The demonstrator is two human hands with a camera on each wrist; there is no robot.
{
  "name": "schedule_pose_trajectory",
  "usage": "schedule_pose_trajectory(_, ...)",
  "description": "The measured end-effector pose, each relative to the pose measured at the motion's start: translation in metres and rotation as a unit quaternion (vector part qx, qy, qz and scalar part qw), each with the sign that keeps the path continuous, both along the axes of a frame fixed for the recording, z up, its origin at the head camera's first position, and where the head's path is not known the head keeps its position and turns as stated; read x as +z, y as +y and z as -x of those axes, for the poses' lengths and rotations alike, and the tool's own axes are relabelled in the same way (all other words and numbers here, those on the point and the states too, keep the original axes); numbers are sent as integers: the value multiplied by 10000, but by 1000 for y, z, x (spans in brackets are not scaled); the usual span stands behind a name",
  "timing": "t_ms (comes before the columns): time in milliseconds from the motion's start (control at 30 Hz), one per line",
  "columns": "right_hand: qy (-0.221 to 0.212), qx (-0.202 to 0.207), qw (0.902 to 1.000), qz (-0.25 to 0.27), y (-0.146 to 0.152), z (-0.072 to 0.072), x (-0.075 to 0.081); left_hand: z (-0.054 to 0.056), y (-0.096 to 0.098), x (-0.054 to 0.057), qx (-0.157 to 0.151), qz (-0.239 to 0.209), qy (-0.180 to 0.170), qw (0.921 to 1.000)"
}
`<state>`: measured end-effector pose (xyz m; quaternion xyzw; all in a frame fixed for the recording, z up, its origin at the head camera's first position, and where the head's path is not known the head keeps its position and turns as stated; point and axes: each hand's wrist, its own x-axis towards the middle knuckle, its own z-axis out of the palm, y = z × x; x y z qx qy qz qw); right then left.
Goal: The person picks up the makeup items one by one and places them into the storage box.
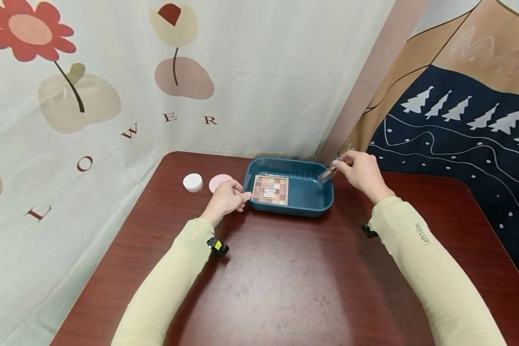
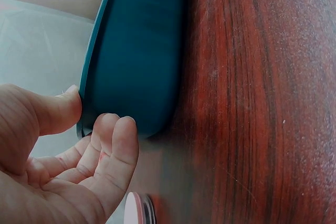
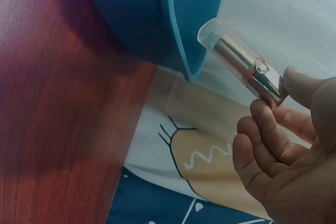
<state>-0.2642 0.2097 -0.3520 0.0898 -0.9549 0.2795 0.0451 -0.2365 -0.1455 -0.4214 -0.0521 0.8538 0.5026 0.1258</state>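
Lipstick tube (image 3: 240, 62) pinched in right grip (image 1: 363, 174) at blue tray (image 1: 307, 193), right end; left grip (image 1: 226, 198) pinching left end.

Seen from the head view, with the tray (image 1: 309, 194) as the clock's centre, the widest open path crosses the table (image 1: 285, 283) at 6 o'clock, between the left sleeve (image 1: 168, 269) at 8 and the right sleeve (image 1: 419, 254) at 4. The near wall bars sliding in; from above, bare floor is reachable on the 3 o'clock side. A palette (image 1: 270, 190) fills the 9 o'clock side. The right hand (image 1: 363, 175) and its lipstick (image 1: 327, 174) obstruct 2 o'clock. At 9, the left hand (image 1: 227, 196) blocks the rim, with a pink disc (image 1: 219, 181) and white jar (image 1: 192, 182) beyond. A curtain (image 1: 264, 91) closes off 12.
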Motion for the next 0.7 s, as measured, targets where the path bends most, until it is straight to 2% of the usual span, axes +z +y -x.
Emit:
schedule_pose_trajectory(300,31,220,9998,-7,-14,6,-9,-3,0,3,24,100,-12,9999)
schedule_pose_trajectory(700,-286,332,9990,-94,-32,13,-19,-3,0,1,8,93,-28,10000)
